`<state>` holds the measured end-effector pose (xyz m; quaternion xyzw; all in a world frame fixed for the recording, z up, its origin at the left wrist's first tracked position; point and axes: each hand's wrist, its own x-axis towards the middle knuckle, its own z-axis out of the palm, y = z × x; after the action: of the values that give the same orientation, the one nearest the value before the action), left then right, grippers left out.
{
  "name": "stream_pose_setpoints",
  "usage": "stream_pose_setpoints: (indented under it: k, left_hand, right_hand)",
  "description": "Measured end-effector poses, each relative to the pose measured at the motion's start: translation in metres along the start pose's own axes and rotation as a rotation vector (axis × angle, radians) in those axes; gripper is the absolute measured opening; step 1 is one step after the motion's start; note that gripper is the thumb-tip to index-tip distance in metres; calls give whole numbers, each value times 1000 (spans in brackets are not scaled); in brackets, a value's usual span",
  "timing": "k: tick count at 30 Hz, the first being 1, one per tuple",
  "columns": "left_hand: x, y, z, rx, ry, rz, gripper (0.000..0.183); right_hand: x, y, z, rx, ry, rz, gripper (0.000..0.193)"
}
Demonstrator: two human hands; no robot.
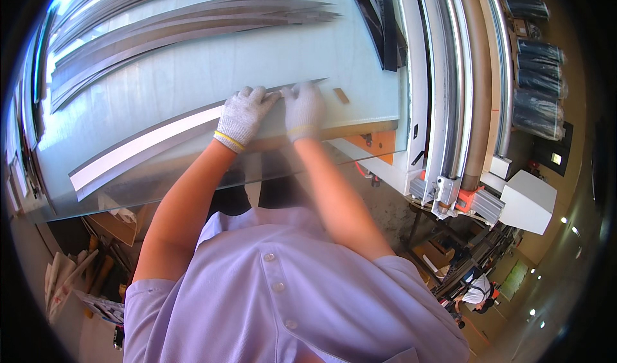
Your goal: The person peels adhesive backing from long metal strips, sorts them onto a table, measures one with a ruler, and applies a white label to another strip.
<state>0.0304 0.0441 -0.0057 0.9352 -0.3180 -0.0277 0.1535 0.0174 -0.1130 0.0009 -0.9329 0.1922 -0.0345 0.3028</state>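
Observation:
A long, thin strip with a pale face and dark edges (151, 142) lies slantwise on the glass-topped table (360, 35). It tapers to a dark point at its far right end. My left hand (243, 115), in a grey knit glove with a yellow cuff, presses on the strip with its fingers curled over it. Just to the right is my right hand (304, 110), gloved the same way, at the strip's pointed end. Motion smears its fingers, so their grip does not show. A small brown piece (340, 96) lies beside the right hand.
Several dark, pointed strips (193, 30) lie stacked at the back left. A black angled frame piece (379, 26) rests at the back right. Beyond the table's right edge stands a machine with long rollers (472, 74). Another person (477, 290) works far off at the lower right.

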Motion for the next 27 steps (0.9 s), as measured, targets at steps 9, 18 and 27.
stream_pose_setpoints:
  k: [9, 18, 27]
  left_hand:
    - [-24, -23, -13, -88, 400, -326, 40]
    - [-41, -76, -35, 156, 159, -534, 65]
    - [-51, -78, -38, 118, 134, -593, 68]
  right_hand:
    - [36, 23, -15, 27, 53, 118, 28]
    - [47, -72, 72, -195, -98, -591, 83]
    - [76, -14, 29, -371, -35, -569, 80]
